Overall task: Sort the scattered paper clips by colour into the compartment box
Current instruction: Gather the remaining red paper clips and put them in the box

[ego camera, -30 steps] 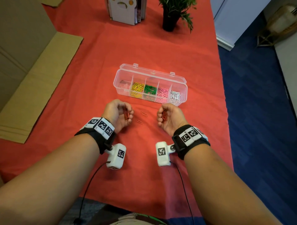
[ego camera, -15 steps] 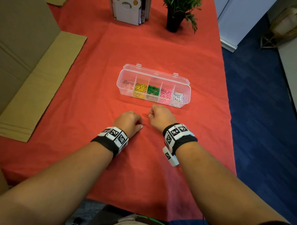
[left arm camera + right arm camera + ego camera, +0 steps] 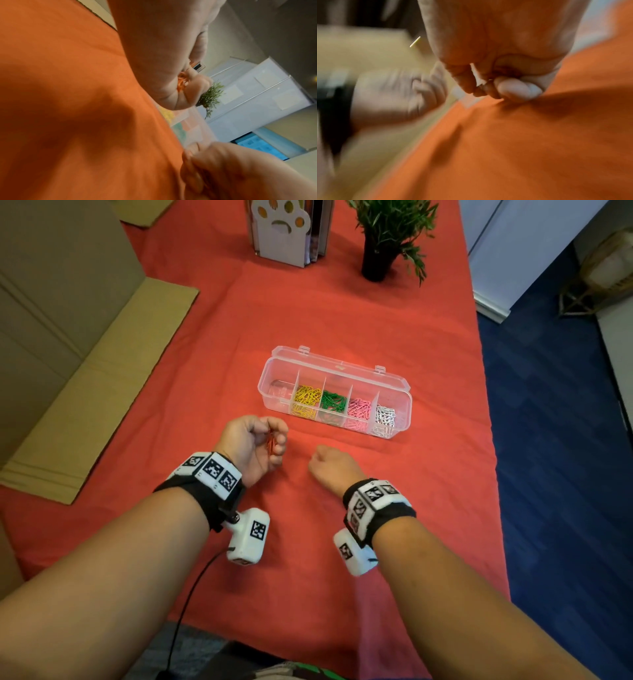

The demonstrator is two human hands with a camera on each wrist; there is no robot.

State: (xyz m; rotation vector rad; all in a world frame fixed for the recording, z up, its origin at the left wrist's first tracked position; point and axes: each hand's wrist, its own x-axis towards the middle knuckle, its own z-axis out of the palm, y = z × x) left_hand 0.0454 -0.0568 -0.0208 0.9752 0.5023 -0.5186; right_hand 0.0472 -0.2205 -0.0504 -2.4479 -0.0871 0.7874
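Note:
The clear compartment box [image 3: 279, 393] lies open on the red cloth, holding yellow [image 3: 306, 397], green [image 3: 332, 400], pink [image 3: 358, 409] and white clips [image 3: 385, 417]; its leftmost cell looks bare. My left hand [image 3: 274, 440] is just in front of the box's left end, rolled sideways, fingers curled round several red paper clips [image 3: 270, 442], which also show in the left wrist view [image 3: 181, 83]. My right hand [image 3: 330, 462] is knuckles-up on the cloth, fingers curled. In the right wrist view its fingertips [image 3: 517, 89] pinch against the cloth, with reddish clips [image 3: 506, 71] in the palm.
Flattened cardboard [image 3: 85, 392] covers the table's left side. A book holder [image 3: 291, 231] and a potted plant [image 3: 383, 241] stand at the far end. The table's right edge drops to blue carpet [image 3: 555, 440].
Half a second ago both hands were knuckles-up, close together on the cloth. The left hand has since lifted, moved left and rolled over, showing its red clips. The right hand stays down.

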